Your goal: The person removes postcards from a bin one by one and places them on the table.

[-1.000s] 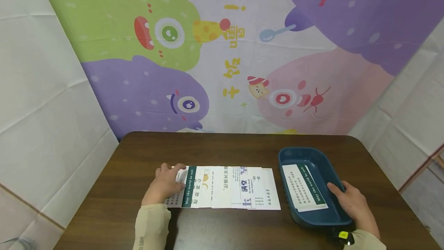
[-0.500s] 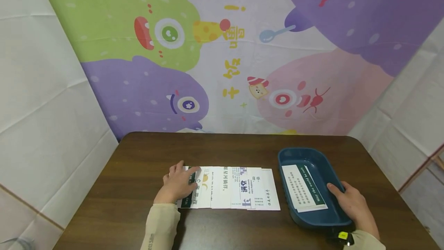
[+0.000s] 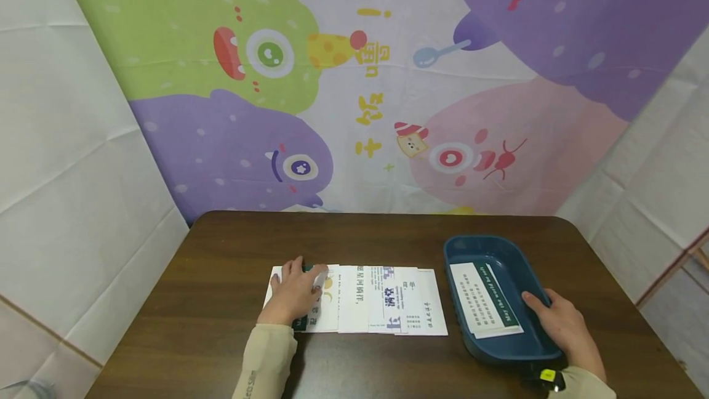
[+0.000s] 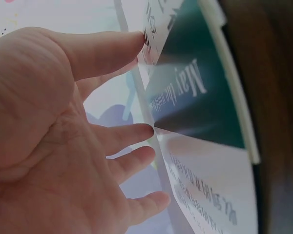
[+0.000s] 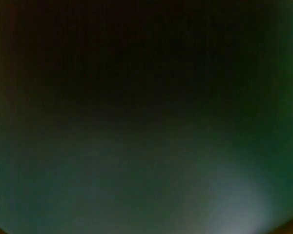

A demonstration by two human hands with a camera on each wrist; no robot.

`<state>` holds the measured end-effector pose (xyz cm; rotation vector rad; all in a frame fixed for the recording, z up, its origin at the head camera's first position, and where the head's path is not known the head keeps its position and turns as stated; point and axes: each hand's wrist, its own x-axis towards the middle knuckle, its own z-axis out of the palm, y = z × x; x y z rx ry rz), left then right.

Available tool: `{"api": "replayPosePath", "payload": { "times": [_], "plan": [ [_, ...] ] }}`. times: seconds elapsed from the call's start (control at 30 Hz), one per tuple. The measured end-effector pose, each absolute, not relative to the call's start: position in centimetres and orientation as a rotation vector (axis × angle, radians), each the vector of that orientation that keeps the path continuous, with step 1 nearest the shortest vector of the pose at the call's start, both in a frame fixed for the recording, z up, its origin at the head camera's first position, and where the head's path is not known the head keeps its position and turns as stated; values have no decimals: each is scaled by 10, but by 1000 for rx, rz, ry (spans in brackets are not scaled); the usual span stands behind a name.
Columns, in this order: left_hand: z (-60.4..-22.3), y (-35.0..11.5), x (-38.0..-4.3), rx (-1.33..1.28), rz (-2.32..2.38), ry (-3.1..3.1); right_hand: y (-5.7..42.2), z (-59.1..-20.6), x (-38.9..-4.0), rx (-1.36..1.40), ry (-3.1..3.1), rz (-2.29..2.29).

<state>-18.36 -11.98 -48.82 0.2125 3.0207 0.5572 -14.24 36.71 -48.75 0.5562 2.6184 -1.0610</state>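
Observation:
My left hand (image 3: pixel 293 294) lies across the left end of a row of overlapping printed cards (image 3: pixel 382 300) on the table. In the left wrist view its thumb and fingers are extended, with fingertips right at a white card with a dark green band (image 4: pixel 200 97) reading "May the". Part of that card is hidden under the hand in the head view. At the right, my right hand (image 3: pixel 567 322) grips the side of a dark blue tray (image 3: pixel 495 245), thumb over the rim. A few white cards (image 3: pixel 482 306), the top one green-banded, lie in the tray. The right wrist view is dark and blurred.
The brown wooden table (image 3: pixel 360 368) carries the row and the tray, with bare wood before and behind the cards. A cartoon-printed cloth (image 3: pixel 354 91) hangs at the table's far edge, and white sheets (image 3: pixel 83 140) flank both sides.
My left hand has slid right along the card row, from its left end onto the green-banded card, covering more of the band. The right hand and the tray have stayed in place.

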Motion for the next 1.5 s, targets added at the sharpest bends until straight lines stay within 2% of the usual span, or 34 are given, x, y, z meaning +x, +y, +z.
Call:
{"api": "replayPosePath", "payload": {
  "times": [1.5],
  "plan": [
    [-489, -116, -190, 141, 545, 3007, 368, -488, -143, 530, 2626, -1045]
  ]
}}
